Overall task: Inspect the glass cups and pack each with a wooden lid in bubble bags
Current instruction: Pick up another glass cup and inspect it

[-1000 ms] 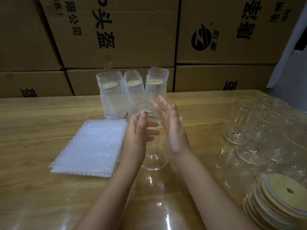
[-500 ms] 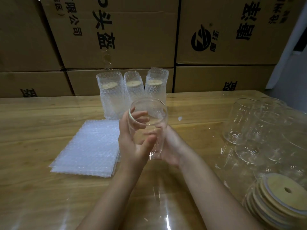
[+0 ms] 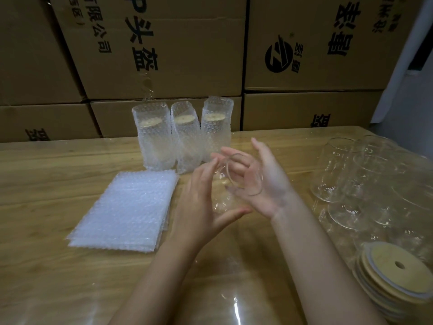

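A clear glass cup [image 3: 223, 197] lies tilted in the air between my two hands above the table's middle, its rim turned toward my right palm. My left hand [image 3: 201, 205] grips it, fingers over the top and thumb under the base. My right hand [image 3: 266, 181] is spread flat against the rim side, fingers straight. Flat bubble bags [image 3: 126, 207] are stacked to the left. Wooden lids [image 3: 396, 270] with a centre hole are piled at the lower right.
Three cups packed in bubble bags [image 3: 186, 137] with lids inside stand upright behind my hands. Several bare glass cups [image 3: 339, 172] crowd the right side of the wooden table [image 3: 46, 172]. Stacked cardboard boxes [image 3: 164, 43] wall off the far edge.
The cup has been turned from upright in my left hand to tilted sideways. My right hand has come from under the cup to lie open against its rim.
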